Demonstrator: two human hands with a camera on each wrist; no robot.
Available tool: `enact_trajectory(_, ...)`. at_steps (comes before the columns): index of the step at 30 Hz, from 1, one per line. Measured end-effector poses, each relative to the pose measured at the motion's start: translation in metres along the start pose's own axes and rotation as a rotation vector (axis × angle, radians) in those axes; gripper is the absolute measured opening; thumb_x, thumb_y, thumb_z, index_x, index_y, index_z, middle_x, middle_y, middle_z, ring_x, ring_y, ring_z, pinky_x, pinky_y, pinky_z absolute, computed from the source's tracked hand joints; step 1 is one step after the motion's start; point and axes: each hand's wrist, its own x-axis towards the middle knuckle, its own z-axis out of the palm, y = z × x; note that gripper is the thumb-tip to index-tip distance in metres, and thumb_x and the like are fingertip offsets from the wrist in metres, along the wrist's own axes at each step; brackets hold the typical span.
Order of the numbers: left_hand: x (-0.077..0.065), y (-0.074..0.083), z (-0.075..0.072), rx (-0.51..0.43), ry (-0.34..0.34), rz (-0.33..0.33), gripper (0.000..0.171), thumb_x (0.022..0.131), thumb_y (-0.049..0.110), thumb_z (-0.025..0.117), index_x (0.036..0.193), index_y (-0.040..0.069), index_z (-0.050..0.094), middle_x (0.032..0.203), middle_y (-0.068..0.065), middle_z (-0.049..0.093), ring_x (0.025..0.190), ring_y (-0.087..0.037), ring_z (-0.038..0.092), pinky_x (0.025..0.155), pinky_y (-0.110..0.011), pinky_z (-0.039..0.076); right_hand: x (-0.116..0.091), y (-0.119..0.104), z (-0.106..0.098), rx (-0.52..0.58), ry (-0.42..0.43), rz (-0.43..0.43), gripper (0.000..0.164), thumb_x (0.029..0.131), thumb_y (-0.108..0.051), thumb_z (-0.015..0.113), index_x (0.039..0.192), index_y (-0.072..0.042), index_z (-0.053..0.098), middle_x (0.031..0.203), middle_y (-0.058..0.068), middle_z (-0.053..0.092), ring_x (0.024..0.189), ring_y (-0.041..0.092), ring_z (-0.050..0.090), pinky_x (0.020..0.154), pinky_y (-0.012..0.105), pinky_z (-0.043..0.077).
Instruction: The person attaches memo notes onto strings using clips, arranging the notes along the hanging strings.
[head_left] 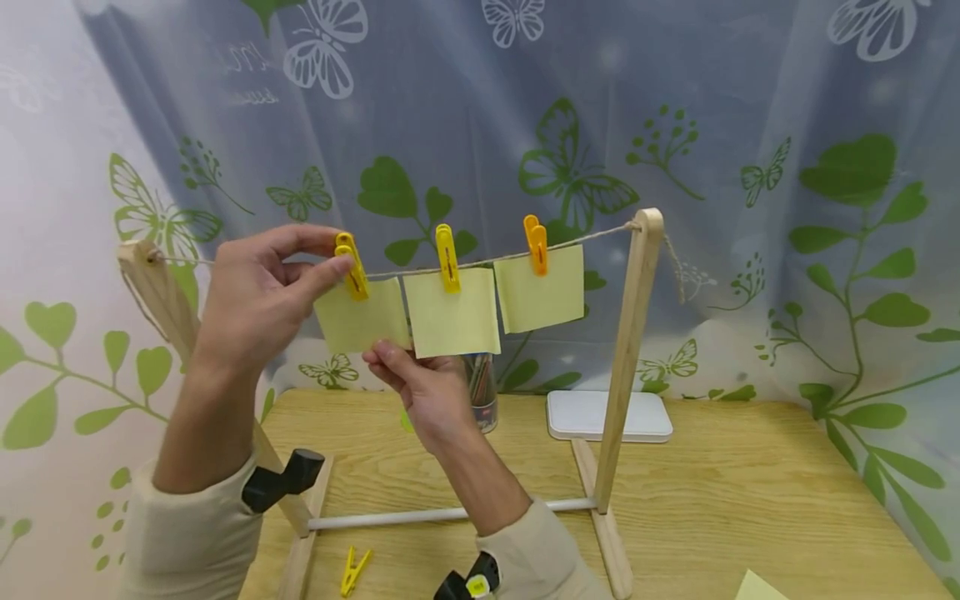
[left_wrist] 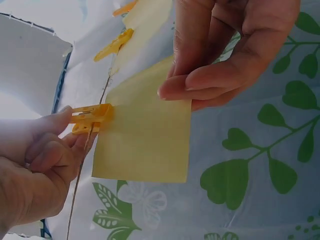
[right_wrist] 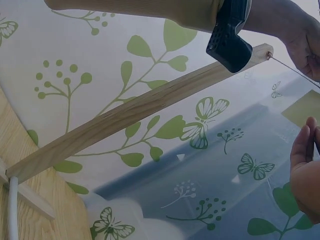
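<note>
Head view: the left hand [head_left: 258, 292] pinches a yellow clothespin [head_left: 356, 282] at the upper edge of the leftmost note [head_left: 363, 323], on the cord [head_left: 603, 236], and the right hand [head_left: 433, 398] meets that note's lower edge near its right corner. The left wrist view makes this second grip plain: there the hand pinches the note. A loose clothespin [head_left: 350, 577] near the left edge of the desk [head_left: 712, 500] shows in the head view alone; the right wrist view catches only part of the note.

Yel. clothespin [head_left: 356, 278], tilted, at string [head_left: 600, 234] w/ jaws over top edge of sq. pale-yel. note [head_left: 363, 323].
</note>
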Motion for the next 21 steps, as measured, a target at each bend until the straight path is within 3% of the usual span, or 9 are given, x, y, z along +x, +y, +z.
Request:
enact_trajectory(4,-0.0009,0.0001,-0.0009,0.034,-0.025,-0.025,0.028,0.088,0.018,0.068,0.114,0.008,0.068,0.096,0.01,0.065,0.046,0.0,0.052,0.035,-0.025,0.027,-0.0007,-0.0002,0.0005,0.008,-0.01,0.006,0.019,0.091,0.0,0.06,0.083,-0.009,0.074,0.081,-0.001,0.073,0.082,0.01,0.069,0.086,0.025,0.054)
enact_trajectory(7,-0.0015,0.0006,-0.0016,0.048,-0.035,-0.032,0.031,0.088,0.02,0.068,0.117,0.008,0.068,0.105,-0.004,0.068,0.061,0.003,0.063,0.036,-0.025,0.028,-0.0008,-0.0001,0.0007,0.003,-0.011,0.007,0.018,0.09,-0.002,0.061,0.081,-0.01,0.074,0.081,-0.001,0.073,0.082,0.01,0.07,0.087,0.025,0.054)
enact_trajectory(10,-0.0021,0.0009,-0.0023,0.047,-0.032,-0.019,0.033,0.088,0.021,0.069,0.118,0.009,0.067,0.11,-0.014,0.068,0.063,0.005,0.064,0.036,-0.025,0.028,-0.0008,-0.0003,0.001,0.001,-0.005,0.014,0.016,0.09,-0.002,0.062,0.08,-0.009,0.074,0.081,0.0,0.073,0.082,0.01,0.07,0.087,0.025,0.053)
enact_trajectory(21,-0.002,0.0015,-0.0008,0.006,-0.003,0.003,0.034,0.087,0.019,0.069,0.12,0.012,0.067,0.11,-0.013,0.068,0.052,-0.002,0.062,0.037,-0.023,0.029,0.0005,-0.0014,0.0031,-0.053,-0.018,-0.003,0.01,0.09,0.001,0.061,0.087,0.001,0.07,0.078,-0.002,0.072,0.081,0.01,0.069,0.087,0.027,0.053)
